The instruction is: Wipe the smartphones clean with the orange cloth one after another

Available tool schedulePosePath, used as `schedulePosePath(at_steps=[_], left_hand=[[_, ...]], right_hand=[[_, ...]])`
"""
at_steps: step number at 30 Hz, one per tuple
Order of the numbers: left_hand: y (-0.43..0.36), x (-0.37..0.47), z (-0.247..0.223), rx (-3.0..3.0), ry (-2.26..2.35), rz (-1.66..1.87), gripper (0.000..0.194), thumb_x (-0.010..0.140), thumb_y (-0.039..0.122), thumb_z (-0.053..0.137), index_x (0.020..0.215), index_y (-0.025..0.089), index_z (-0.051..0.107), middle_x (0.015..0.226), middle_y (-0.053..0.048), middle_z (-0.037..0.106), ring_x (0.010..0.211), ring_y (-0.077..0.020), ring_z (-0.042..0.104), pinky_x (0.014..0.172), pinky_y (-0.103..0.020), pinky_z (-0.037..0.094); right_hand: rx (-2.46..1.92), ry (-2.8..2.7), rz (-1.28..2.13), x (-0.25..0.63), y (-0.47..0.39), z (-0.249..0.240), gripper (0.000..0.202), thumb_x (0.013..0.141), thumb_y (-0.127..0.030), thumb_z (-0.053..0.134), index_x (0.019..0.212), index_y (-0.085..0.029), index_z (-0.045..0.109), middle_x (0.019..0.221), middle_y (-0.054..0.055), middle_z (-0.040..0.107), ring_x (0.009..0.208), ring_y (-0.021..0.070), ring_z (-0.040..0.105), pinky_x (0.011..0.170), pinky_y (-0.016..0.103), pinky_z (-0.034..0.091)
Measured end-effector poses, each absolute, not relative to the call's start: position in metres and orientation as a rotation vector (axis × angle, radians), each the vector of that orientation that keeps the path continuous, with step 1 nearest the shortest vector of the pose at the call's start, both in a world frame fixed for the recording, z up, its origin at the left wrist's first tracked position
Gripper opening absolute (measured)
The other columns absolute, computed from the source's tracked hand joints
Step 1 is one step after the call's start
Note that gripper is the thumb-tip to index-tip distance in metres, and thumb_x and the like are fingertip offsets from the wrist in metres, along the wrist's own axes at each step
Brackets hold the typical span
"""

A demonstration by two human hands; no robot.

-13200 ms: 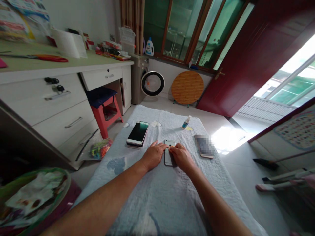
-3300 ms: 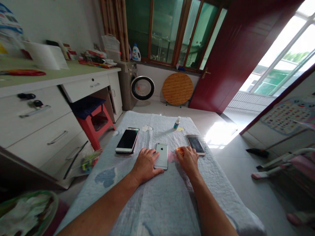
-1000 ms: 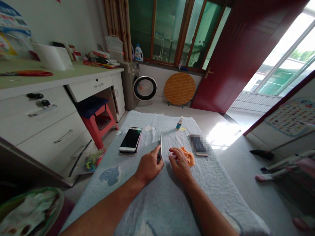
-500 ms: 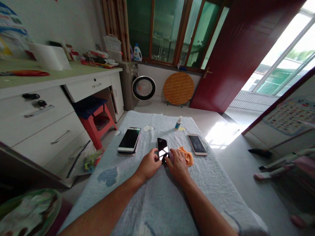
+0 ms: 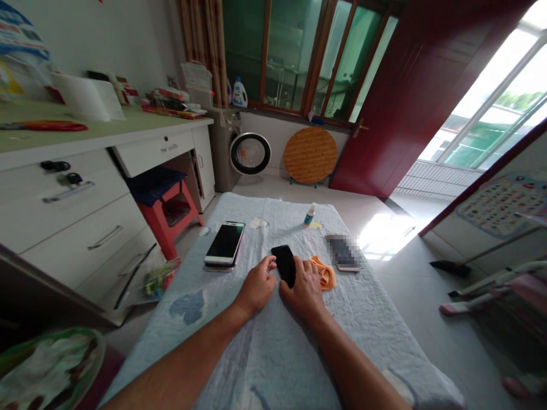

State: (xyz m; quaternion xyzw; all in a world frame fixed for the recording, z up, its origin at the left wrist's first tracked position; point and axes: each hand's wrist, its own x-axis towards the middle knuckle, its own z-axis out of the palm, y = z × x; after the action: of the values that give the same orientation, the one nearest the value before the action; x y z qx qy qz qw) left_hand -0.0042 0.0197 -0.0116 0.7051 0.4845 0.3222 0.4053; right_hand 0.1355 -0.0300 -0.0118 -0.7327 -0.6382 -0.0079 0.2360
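A black phone [image 5: 284, 264] lies between my hands on the light blue cloth of the table [image 5: 265, 353]. My right hand [image 5: 305, 286] grips its right side and lower end. Beside its left edge is my left hand [image 5: 258, 283], fingers curled; whether it touches the phone is hard to tell. An orange cloth [image 5: 325, 274] sits just right of my right hand. Further right lies another phone [image 5: 343, 252], its picture blurred into blocks. On the left, a white-framed phone [image 5: 225, 244] rests on top of something flat. A small spray bottle [image 5: 310, 214] stands behind.
Left of the table are a red stool [image 5: 167, 213], white drawers [image 5: 77, 222] and a plastic bag [image 5: 147, 282]. A green-rimmed bin [image 5: 101, 364] stands at the lower left. Beyond the table are a washing machine [image 5: 222, 148] and a round wooden board [image 5: 310, 155].
The black phone has tilted, its top now further left and a little lower. My left hand has drawn slightly away from it, while my right hand reaches further over its right side.
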Motion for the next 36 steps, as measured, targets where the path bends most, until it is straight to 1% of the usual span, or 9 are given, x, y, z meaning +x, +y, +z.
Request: schedulePosePath(at_steps=[7, 10, 13, 16, 19, 23, 28, 32, 36], left_hand=[[0.020, -0.005, -0.015, 1.813, 1.199, 0.808, 0.052, 0.075, 0.000, 0.043, 0.125, 0.014, 0.050, 0.121, -0.014, 0.064, 0.115, -0.0192, 0.059, 0.101, -0.034, 0.042], [0.020, -0.005, -0.015, 1.817, 1.172, 0.805, 0.051, 0.075, 0.001, 0.042, 0.123, 0.015, 0.052, 0.122, -0.013, 0.064, 0.118, -0.0188, 0.057, 0.102, -0.033, 0.041], [0.019, -0.005, -0.013, 1.787, 1.173, 0.807, 0.050, 0.076, 0.002, 0.042, 0.123, 0.015, 0.052, 0.121, -0.013, 0.064, 0.110, -0.0186, 0.062, 0.097, -0.032, 0.045], [0.018, -0.005, -0.009, 1.742, 1.174, 0.807, 0.049, 0.076, 0.004, 0.042, 0.122, 0.016, 0.052, 0.121, -0.013, 0.064, 0.085, -0.0156, 0.068, 0.088, -0.031, 0.049], [0.018, -0.006, -0.007, 1.684, 1.151, 0.835, 0.048, 0.077, 0.005, 0.041, 0.123, 0.015, 0.051, 0.121, -0.013, 0.064, 0.066, -0.0119, 0.066, 0.080, -0.029, 0.051], [0.020, -0.006, -0.011, 1.687, 1.147, 0.921, 0.048, 0.078, 0.009, 0.045, 0.125, 0.015, 0.049, 0.123, -0.014, 0.062, 0.067, -0.0116, 0.064, 0.079, -0.029, 0.051], [0.022, -0.007, -0.016, 1.722, 1.162, 0.969, 0.050, 0.078, 0.014, 0.050, 0.127, 0.016, 0.047, 0.124, -0.012, 0.061, 0.065, -0.0102, 0.059, 0.078, -0.028, 0.050], [0.022, -0.007, -0.016, 1.728, 1.161, 0.949, 0.048, 0.078, 0.015, 0.050, 0.126, 0.015, 0.048, 0.122, -0.013, 0.062, 0.062, -0.0095, 0.058, 0.075, -0.027, 0.050], [0.023, -0.007, -0.016, 1.728, 1.160, 0.933, 0.047, 0.077, 0.015, 0.051, 0.124, 0.015, 0.049, 0.121, -0.012, 0.063, 0.065, -0.0097, 0.060, 0.077, -0.026, 0.050]], right_hand=[[-2.018, -1.747, -0.068, 0.134, -0.028, -0.016, 0.054, 0.072, -0.039, 0.063, 0.120, -0.019, 0.052, 0.100, 0.013, 0.056, 0.096, 0.0310, 0.048, 0.082, 0.042, 0.038], [-2.002, -1.736, -0.056, 0.134, -0.026, -0.016, 0.053, 0.072, -0.035, 0.063, 0.122, -0.019, 0.051, 0.099, 0.012, 0.056, 0.094, 0.0297, 0.048, 0.081, 0.041, 0.038], [-1.990, -1.714, -0.069, 0.136, -0.028, -0.013, 0.059, 0.069, -0.031, 0.064, 0.124, -0.020, 0.050, 0.098, 0.011, 0.055, 0.093, 0.0290, 0.048, 0.082, 0.041, 0.038], [-1.967, -1.734, -0.113, 0.138, -0.032, -0.009, 0.063, 0.067, -0.031, 0.064, 0.127, -0.018, 0.049, 0.098, 0.012, 0.054, 0.094, 0.0299, 0.047, 0.085, 0.044, 0.038], [-1.950, -1.745, -0.147, 0.140, -0.036, -0.005, 0.067, 0.066, -0.032, 0.064, 0.130, -0.016, 0.047, 0.102, 0.013, 0.054, 0.098, 0.0315, 0.046, 0.086, 0.046, 0.037], [-1.888, -1.724, -0.181, 0.147, -0.038, -0.001, 0.069, 0.066, -0.030, 0.062, 0.131, -0.016, 0.044, 0.107, 0.013, 0.055, 0.099, 0.0303, 0.046, 0.089, 0.046, 0.038], [-1.825, -1.555, -0.233, 0.180, -0.033, 0.010, 0.069, 0.069, -0.036, 0.060, 0.131, -0.014, 0.042, 0.106, 0.013, 0.056, 0.098, 0.0289, 0.049, 0.088, 0.045, 0.041], [-1.952, -1.406, -0.301, 0.226, -0.021, 0.016, 0.063, 0.068, -0.037, 0.059, 0.126, -0.014, 0.048, 0.098, 0.011, 0.059, 0.094, 0.0286, 0.052, 0.088, 0.044, 0.039], [-2.143, -1.311, -0.338, 0.266, -0.009, 0.009, 0.062, 0.067, -0.038, 0.059, 0.123, -0.013, 0.050, 0.100, 0.013, 0.061, 0.094, 0.0290, 0.053, 0.089, 0.042, 0.036]])
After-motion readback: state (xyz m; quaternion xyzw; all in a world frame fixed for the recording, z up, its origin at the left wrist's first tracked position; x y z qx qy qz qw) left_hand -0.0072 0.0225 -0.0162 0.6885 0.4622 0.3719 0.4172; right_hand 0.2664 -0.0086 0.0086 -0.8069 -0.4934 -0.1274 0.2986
